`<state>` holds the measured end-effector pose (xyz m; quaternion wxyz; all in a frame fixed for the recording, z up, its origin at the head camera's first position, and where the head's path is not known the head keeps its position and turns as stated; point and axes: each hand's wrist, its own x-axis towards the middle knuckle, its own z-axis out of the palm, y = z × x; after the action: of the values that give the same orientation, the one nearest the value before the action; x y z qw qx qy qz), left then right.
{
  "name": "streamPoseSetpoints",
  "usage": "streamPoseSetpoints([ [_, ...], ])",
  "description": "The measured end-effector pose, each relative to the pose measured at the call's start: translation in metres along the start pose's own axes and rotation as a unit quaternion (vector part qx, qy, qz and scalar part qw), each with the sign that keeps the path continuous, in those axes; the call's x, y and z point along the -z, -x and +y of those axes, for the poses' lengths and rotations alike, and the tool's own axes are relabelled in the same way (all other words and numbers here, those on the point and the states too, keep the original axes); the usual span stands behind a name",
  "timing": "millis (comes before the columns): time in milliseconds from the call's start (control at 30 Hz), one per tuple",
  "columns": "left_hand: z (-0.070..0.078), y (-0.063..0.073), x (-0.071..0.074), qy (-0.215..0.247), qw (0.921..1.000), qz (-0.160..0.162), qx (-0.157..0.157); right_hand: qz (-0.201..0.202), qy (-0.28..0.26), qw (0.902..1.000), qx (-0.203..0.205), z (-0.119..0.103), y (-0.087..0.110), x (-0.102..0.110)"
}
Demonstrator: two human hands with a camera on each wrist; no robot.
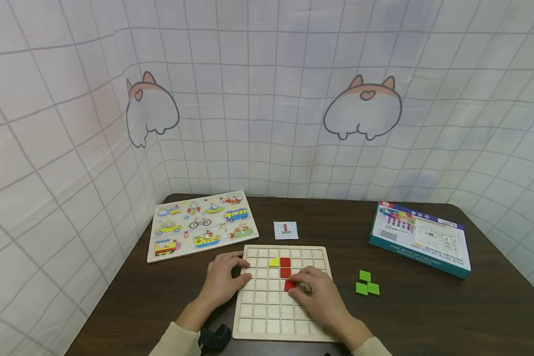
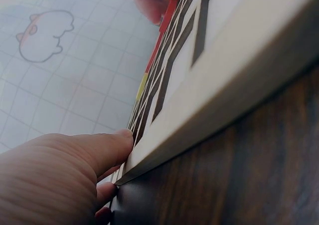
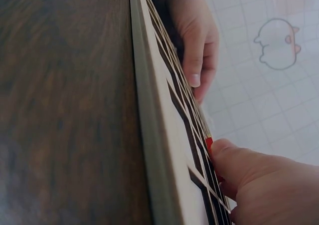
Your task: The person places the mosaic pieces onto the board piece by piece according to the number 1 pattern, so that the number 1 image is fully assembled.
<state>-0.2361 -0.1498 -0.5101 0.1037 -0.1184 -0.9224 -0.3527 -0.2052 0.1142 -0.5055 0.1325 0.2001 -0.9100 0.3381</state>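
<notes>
Red tiles (image 1: 285, 273); yellow tile (image 1: 274, 262); green tiles (image 1: 361, 289); pale, square-gridded board (image 1: 261, 326); dark brown table (image 1: 409, 316); white backdrop (image 1: 276, 148), grey grid.

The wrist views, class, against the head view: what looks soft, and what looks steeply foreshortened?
Head view: fine label print on the box too soft to read; left wrist view: gridded board steeply foreshortened, grain of the table soft; right wrist view: gridded board also steeply foreshortened, table grain soft.
</notes>
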Motion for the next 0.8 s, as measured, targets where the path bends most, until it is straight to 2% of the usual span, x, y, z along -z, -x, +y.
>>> streamPoseSetpoints([
  [167, -0.0009, 0.0000, 0.0003, 0.000, 1.0000, 0.000, 0.002, 0.013, 0.008, 0.9999, -0.006, -0.0004, -0.0001, 0.0000],
  [400, -0.0002, -0.0002, 0.0005, 0.000, 1.0000, -0.003, 0.004, 0.023, 0.064, 0.9974, -0.023, 0.0012, 0.0008, -0.0006],
  [533, 0.0008, -0.0002, 0.0005, 0.001, 1.0000, -0.004, 0.005, 0.020, 0.062, 0.9974, -0.031, 0.0011, 0.0009, -0.0003],
  [800, 0.0001, -0.0002, 0.0005, 0.005, 1.0000, -0.002, 0.002, 0.021, 0.046, 0.9985, -0.018, 0.0011, -0.0005, 0.0004],
])
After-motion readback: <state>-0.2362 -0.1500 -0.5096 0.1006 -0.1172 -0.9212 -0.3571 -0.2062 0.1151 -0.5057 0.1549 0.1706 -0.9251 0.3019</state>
